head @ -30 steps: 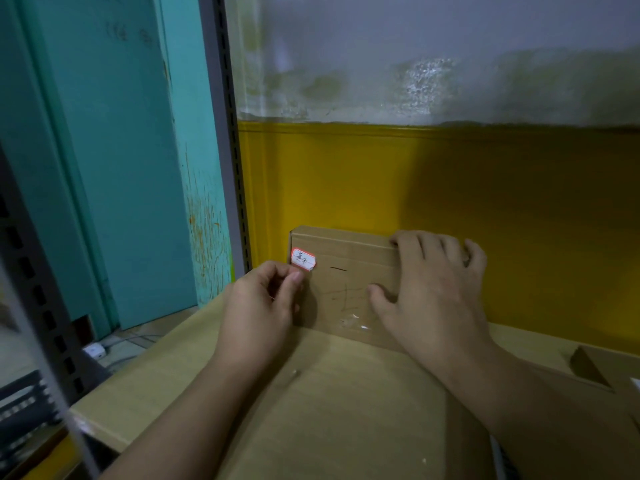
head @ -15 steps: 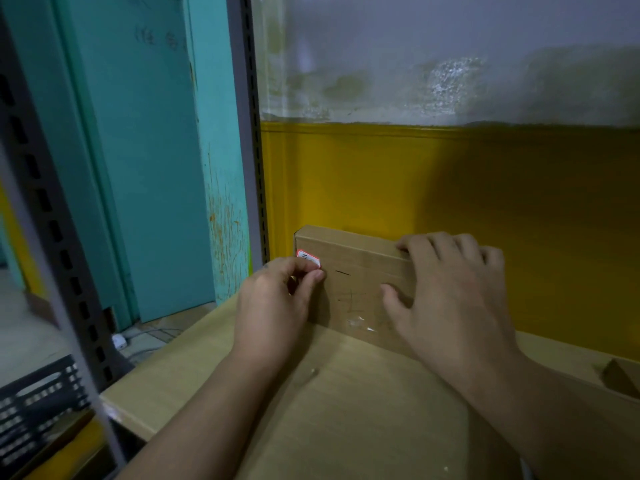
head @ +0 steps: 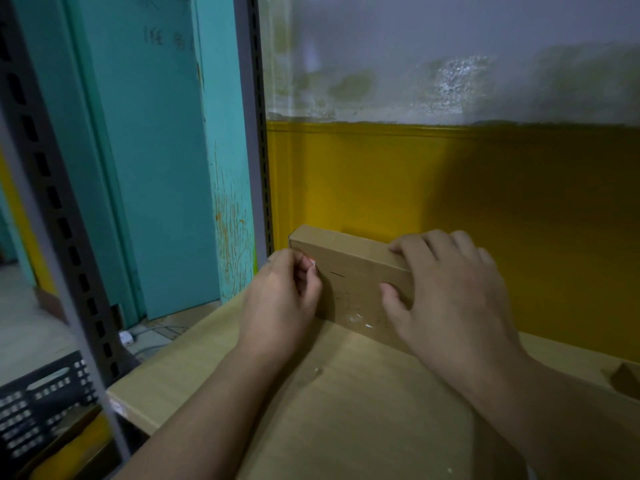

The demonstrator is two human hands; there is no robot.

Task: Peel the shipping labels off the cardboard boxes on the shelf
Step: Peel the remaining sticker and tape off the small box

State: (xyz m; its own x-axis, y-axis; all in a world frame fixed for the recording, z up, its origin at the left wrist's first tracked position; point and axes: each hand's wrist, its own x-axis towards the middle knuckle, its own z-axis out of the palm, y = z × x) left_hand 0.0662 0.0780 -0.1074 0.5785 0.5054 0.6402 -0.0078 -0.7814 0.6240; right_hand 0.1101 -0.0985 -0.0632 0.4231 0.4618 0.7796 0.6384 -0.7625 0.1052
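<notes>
A flat cardboard box (head: pixel 349 271) stands on its long edge on the wooden shelf board (head: pixel 346 410), against the yellow wall. My right hand (head: pixel 446 292) grips it, fingers over the top edge and thumb on the front face. My left hand (head: pixel 284 299) is at the box's upper left corner, its fingers curled and pinching a small red-and-white label (head: pixel 312 262). Only a sliver of the label shows between the fingertips.
A grey slotted shelf upright (head: pixel 258 133) rises just left of the box, another (head: pixel 48 202) stands nearer on the left. A black plastic crate (head: pixel 41 403) sits low at the left. Another cardboard piece (head: pixel 627 379) lies at the right edge.
The label, fully visible on the box's corner a second ago, is now almost covered by my left fingers, which have closed on it. My right hand has stayed on the box.
</notes>
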